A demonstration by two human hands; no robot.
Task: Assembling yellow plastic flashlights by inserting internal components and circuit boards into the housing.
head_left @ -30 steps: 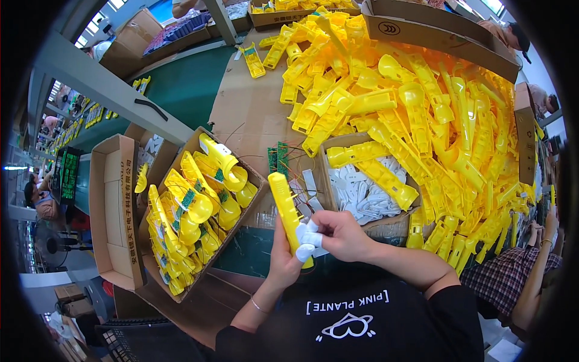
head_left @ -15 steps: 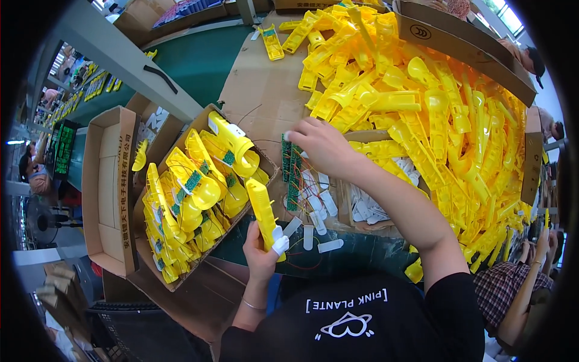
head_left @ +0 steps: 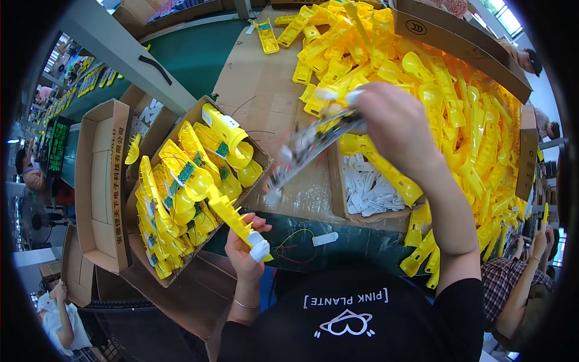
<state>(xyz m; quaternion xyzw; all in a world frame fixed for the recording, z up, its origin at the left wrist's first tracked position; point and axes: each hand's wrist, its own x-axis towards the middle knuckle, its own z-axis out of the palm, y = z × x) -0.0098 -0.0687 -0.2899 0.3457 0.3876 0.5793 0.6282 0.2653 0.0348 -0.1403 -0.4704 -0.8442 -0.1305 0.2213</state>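
You have bright, even light; the window (head_left: 508,19) glares upper right; yellow parts (head_left: 470,160) shine; your right grip (head_left: 395,120) and its bundle (head_left: 313,146) smear with motion; edges bow toward the black rim.

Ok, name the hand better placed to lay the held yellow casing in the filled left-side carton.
Probably the left hand: it holds the yellow casing, beside that carton; the right hand is farther off, gripping a blurred bundle.
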